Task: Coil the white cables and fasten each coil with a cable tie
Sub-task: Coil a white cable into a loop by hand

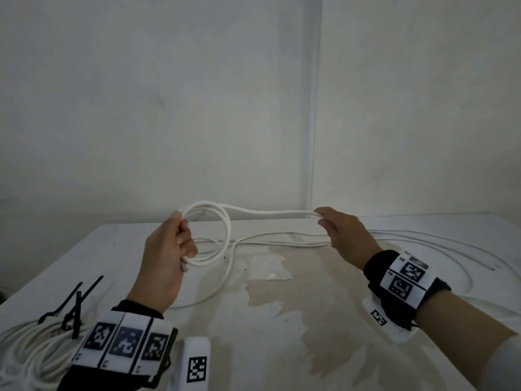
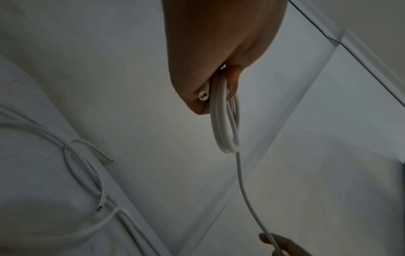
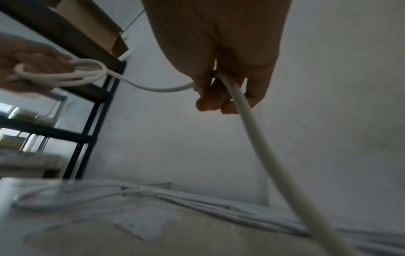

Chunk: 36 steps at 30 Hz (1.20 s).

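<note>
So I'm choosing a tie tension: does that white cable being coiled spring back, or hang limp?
Probably springy: the white round cable holds open loops in the left hand and barely sags across to the right hand. Its smooth jacket could slide through the fingers. It seems light.

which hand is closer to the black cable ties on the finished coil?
Left. The left hand holds the new loops just up and right of the black cable ties; the right hand pinches the cable across the table, far right of them.
</note>
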Available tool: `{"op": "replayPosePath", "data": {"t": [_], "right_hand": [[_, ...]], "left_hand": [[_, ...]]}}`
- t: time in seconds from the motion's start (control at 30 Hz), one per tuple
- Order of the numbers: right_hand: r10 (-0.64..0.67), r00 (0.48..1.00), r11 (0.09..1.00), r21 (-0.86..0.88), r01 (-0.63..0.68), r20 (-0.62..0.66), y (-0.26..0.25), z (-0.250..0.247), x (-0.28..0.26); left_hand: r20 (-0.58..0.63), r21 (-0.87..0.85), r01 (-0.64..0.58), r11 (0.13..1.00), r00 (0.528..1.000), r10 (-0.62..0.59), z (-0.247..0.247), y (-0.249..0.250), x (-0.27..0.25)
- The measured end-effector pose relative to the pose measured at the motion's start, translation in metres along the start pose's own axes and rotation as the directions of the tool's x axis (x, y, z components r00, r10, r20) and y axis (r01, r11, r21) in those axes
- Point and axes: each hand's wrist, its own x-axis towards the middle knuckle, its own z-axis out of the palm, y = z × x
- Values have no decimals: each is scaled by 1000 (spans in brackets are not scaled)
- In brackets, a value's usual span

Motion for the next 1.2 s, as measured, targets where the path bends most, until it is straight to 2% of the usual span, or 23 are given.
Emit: {"op": "replayPosePath", "data": {"t": [0.1,0.23,0.37,0.57,0.67,0.73,0.8,1.0,1.1,1.2], "right_hand": [[-9,999,998,-57,11,37,-1,5,0],[102,975,989,-125,-78,199,9,10,0],[120,987,992,-50,-116,106,16,11,-3],[28,977,965,-261,29,213,19,28,-1],[-215,972,916,-326,235,98,10,35,-6],[-366,930,854,-390,344,19,4,34,-10],[-446,895,818,-412,401,-15,-1,33,-15],[-664,741,728,-315,609,-102,-14,26,-26],[-742,663,659,-290,694,-102,-26,27,-27],[-771,627,631,-271,727,-111,-35,29,-24]], "left_hand": [[-28,-26,-26,999,999,25,2,-1,-1],[-41,-19,-41,999,998,40,7,-2,0],[-58,-8,-61,998,996,60,11,-9,-1],[-12,59,-100,993,995,101,34,-17,-3],[-8,154,-148,977,989,151,44,-21,-2],[-11,236,-178,955,983,185,46,-25,1],[-9,298,-200,933,977,213,46,-30,4],[38,504,-269,821,956,289,49,-50,12],[97,536,-272,799,960,262,58,-59,9],[178,554,-292,779,956,232,67,-66,0]]}}
